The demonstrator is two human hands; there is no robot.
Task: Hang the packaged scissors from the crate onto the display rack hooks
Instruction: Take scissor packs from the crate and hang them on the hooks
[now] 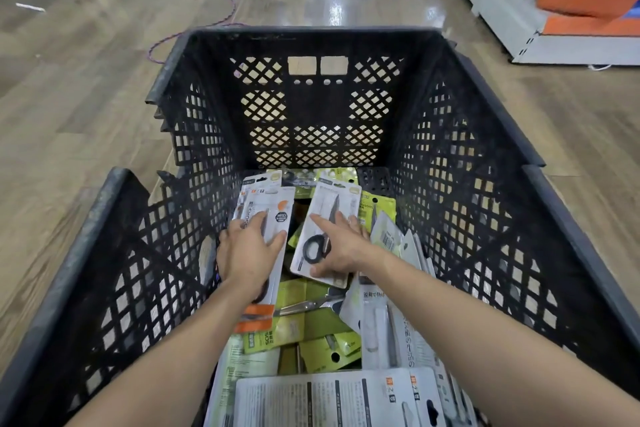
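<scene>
Inside the black lattice crate (460,163), the left hand (247,253) grips an orange-trimmed scissors pack (268,218), fingers curled round it; the right hand (341,246) pinches a white scissors pack (323,215) above loose green packs (311,322).

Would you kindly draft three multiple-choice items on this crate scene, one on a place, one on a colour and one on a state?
1. Where do the scissors packs lie?
A. on the floor
B. inside the black crate
C. on a rack hook

2. What colour is the band at the near end of the pack under the left hand?
A. orange
B. blue
C. pink

3. How is the right hand placed?
A. raised clear above the crate
B. gripping the crate rim
C. on the pack with black-handled scissors

Answers: 1 B, the packs fill the crate's bottom. 2 A, an orange strip shows beside the left forearm. 3 C, its fingers spread over that pack.
</scene>
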